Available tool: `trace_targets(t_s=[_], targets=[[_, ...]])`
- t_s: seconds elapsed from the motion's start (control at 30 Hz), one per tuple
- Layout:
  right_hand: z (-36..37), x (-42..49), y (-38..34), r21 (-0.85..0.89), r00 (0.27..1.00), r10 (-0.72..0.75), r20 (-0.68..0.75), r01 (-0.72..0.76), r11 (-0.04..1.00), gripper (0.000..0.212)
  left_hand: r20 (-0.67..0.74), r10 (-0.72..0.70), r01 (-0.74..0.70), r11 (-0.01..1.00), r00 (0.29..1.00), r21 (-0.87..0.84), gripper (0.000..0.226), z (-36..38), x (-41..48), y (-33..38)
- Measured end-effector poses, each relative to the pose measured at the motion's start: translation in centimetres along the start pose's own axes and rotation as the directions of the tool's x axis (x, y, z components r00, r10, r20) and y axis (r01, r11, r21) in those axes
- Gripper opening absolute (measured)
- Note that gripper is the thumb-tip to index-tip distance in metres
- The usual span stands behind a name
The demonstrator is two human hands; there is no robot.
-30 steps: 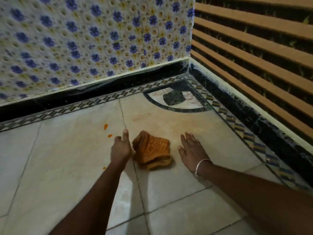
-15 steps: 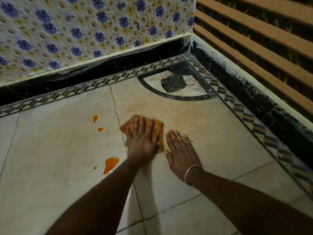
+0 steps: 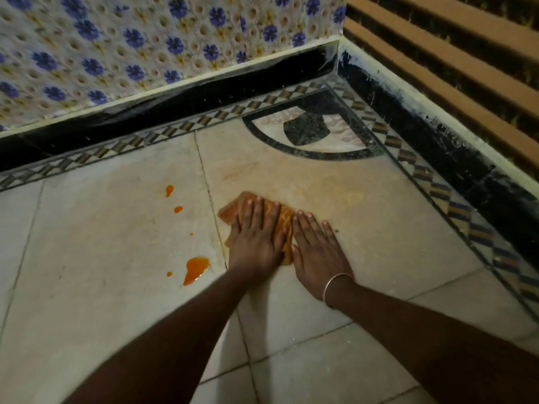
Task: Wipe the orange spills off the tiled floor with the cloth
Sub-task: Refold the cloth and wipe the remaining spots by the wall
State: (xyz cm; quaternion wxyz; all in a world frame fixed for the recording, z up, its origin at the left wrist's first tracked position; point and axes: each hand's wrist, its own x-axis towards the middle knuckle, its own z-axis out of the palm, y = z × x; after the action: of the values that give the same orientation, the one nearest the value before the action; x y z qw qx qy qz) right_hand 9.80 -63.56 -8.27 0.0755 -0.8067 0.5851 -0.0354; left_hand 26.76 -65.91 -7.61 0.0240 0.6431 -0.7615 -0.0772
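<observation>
Pale tiled floor (image 3: 116, 301) meets a flowered wall (image 3: 145, 48). The left hand (image 3: 256, 243) presses flat, fingers straight, on the orange cloth (image 3: 284, 220); the right hand (image 3: 318, 255) lies spread on bare tile beside it. The largest orange spill (image 3: 196, 268) lies left of the cloth, nearest the left hand, two drops (image 3: 178, 209) beyond. A second ago the cloth lay bunched, uncovered.

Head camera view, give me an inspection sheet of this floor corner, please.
Surface: tiled floor, pale; orange spills lie unwiped left of the cloth.
Job's things: cloth, orange, folded, flat on the floor.
Clutter: nothing seen.
Hands: left hand presses flat on the cloth; right hand, bangle at wrist, lies flat on the floor beside it.
Cables: nothing seen.
Surroundings: flowered wall and slatted wall meet at a corner above black skirting.
</observation>
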Motion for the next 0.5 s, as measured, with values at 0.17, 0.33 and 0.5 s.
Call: trace_targets(t_s=[0.17, 0.33, 0.5], targets=[[-0.2, -0.1, 0.1, 0.015, 1.0, -0.002, 0.013, 0.001, 1.0, 0.068, 0.044, -0.054, 0.057, 0.996, 0.998, -0.063, 0.07, -1.6, 3.4, -2.3], [-0.3, -0.1, 0.5, 0.007, 1.0, -0.007, 0.027, 0.007, 1.0, 0.071, 0.116, -0.113, 0.11, 0.993, 0.987, 0.032, 0.086, -2.2, 0.0, -0.4], [-1.0, 0.2, 0.1, -0.003, 0.996, 0.0, 0.086, 0.0, 1.0, 0.067, 0.142, -0.104, 0.103, 0.995, 0.984, 0.011, 0.086, -2.0, -7.6, 2.0]])
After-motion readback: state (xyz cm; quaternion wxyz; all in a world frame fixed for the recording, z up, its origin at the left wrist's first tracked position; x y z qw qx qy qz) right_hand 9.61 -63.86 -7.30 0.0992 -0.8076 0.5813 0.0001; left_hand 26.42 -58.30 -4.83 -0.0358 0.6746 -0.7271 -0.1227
